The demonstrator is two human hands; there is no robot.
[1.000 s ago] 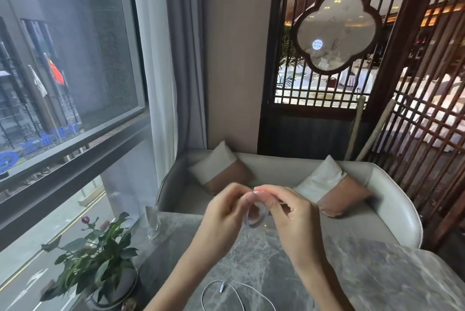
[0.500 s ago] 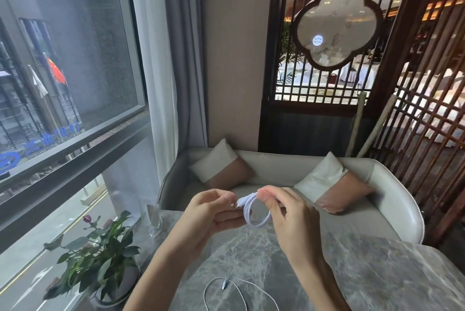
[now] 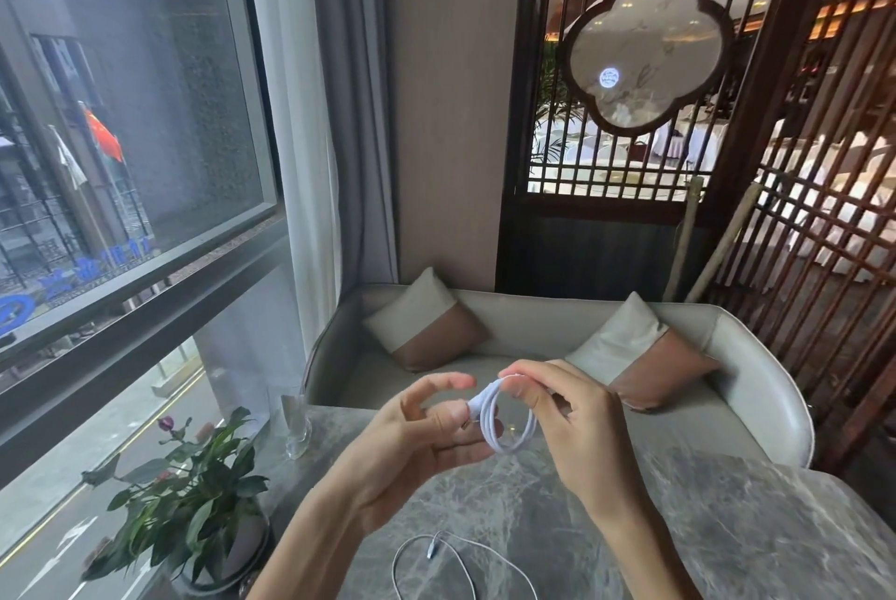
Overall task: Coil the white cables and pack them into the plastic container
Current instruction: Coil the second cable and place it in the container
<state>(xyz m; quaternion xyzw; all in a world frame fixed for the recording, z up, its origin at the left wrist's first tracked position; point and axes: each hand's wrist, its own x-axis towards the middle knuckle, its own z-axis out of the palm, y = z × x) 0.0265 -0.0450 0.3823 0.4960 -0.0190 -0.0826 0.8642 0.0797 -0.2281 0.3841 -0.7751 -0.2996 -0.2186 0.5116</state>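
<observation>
A white cable wound into a small coil hangs in the air above the grey marble table. My right hand pinches the top of the coil between thumb and fingers. My left hand holds the coil's left side near a plug end with its thumb, while its index finger is lifted and stretched out. A second white cable lies loose on the table near the bottom edge, below my wrists. No plastic container is in view.
A potted plant stands at the table's left edge, with a clear glass vase behind it. A grey sofa with two cushions sits beyond the table. A window is on the left and a wooden lattice screen on the right.
My hands have drawn slightly apart and the cable now shows as a full round coil. My left index finger has lifted off it. The view has tilted down a little.
</observation>
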